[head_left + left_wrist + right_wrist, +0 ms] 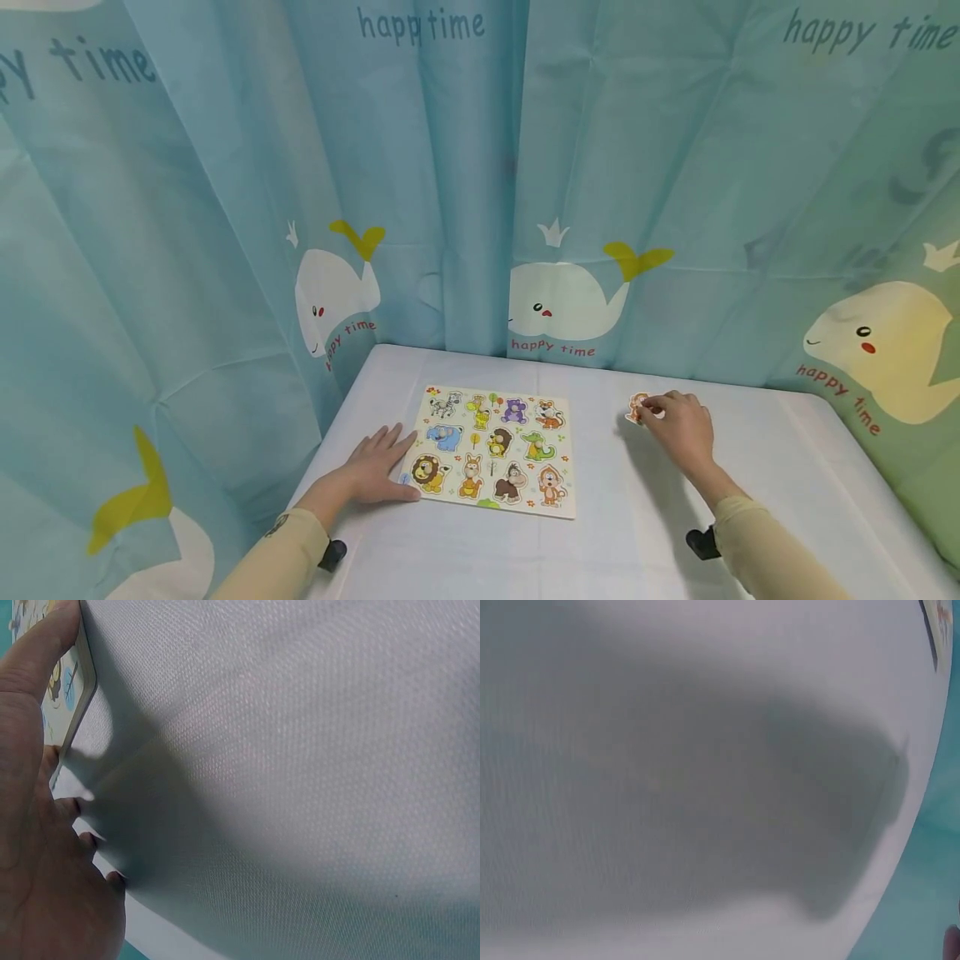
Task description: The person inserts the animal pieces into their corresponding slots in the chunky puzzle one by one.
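Note:
A wooden animal puzzle board (pixel 491 450) lies on the white table, with a lion, elephant, zebra, crocodile and other animals in rows. My left hand (pixel 378 468) rests at its left edge, fingers spread and thumb on the near-left corner. The left wrist view shows the thumb (pixel 46 652) touching the board's corner (pixel 84 682). To the right of the board, my right hand (pixel 678 429) pinches a small orange-and-white puzzle piece (pixel 634 407) above the table. Fingers partly cover the piece, and the right wrist view shows only a fingertip (pixel 951 945).
The white-covered table (pixel 450 554) has its far edge against a blue curtain (pixel 472 183) printed with whales. Curtain also hangs along the left and right sides. A corner of the board (pixel 939 630) appears in the right wrist view.

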The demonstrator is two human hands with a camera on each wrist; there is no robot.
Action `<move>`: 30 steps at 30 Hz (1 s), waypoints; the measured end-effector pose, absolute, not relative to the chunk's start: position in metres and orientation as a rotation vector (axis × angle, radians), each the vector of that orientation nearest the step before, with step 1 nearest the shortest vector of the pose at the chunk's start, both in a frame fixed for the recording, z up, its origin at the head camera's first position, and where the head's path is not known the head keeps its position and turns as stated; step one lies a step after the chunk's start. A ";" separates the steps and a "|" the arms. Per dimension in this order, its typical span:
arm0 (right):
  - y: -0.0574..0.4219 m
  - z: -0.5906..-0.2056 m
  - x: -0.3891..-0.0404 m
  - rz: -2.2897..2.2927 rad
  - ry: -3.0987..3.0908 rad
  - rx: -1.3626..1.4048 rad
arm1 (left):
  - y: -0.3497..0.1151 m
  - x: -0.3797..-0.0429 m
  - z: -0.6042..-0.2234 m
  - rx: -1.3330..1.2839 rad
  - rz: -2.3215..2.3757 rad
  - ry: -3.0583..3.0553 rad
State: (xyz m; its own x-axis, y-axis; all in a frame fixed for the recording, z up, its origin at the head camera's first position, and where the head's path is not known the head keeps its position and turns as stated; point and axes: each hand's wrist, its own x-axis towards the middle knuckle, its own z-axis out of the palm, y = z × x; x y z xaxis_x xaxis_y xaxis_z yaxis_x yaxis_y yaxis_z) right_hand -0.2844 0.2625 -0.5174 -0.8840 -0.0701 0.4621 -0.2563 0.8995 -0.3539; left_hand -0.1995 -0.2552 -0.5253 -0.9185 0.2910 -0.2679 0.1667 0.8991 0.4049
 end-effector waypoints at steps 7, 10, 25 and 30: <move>0.241 -0.518 -0.281 0.547 -2.618 0.335 | -0.255 -0.198 -0.526 0.346 0.549 2.746; 0.232 -0.518 -0.278 0.548 -2.625 0.370 | -0.255 -0.198 -0.526 0.344 0.548 2.748; 0.198 -0.523 -0.262 0.601 -2.648 0.532 | -0.255 -0.200 -0.525 0.354 0.550 2.746; 0.191 -0.526 -0.258 0.594 -2.653 0.578 | -0.256 -0.200 -0.527 0.348 0.559 2.744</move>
State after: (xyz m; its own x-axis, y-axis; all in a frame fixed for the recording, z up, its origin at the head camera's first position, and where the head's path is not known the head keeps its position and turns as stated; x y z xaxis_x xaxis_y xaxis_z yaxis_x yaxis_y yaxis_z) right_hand -0.2580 0.1905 -0.5262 -0.8515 -0.3084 0.4242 -0.4598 0.8279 -0.3211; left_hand -0.1996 -0.2557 -0.5268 -0.9196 0.2962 -0.2580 0.1716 0.8937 0.4145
